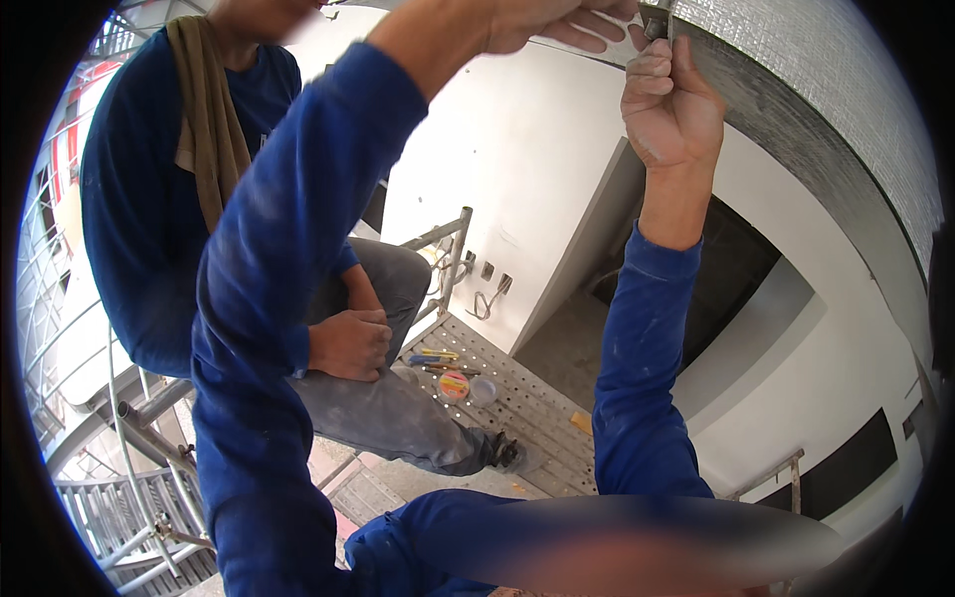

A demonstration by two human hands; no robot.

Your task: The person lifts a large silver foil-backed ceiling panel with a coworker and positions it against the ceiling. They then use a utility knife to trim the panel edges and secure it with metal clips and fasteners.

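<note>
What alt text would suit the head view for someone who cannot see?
The wearer's right hand is raised to a small metal piece beside a silvery sheet, with the left hand open nearby. To the left, a co-worker in blue sits; below, tubs and tools lie on a perforated platform.

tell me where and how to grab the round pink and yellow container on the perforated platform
Probably by its round rim, from straight above. The container appears to rest upright on the platform, with nothing covering its top. A clear round tub sits close on its right and tools lie just beyond it, so coming sideways looks tighter.
</note>
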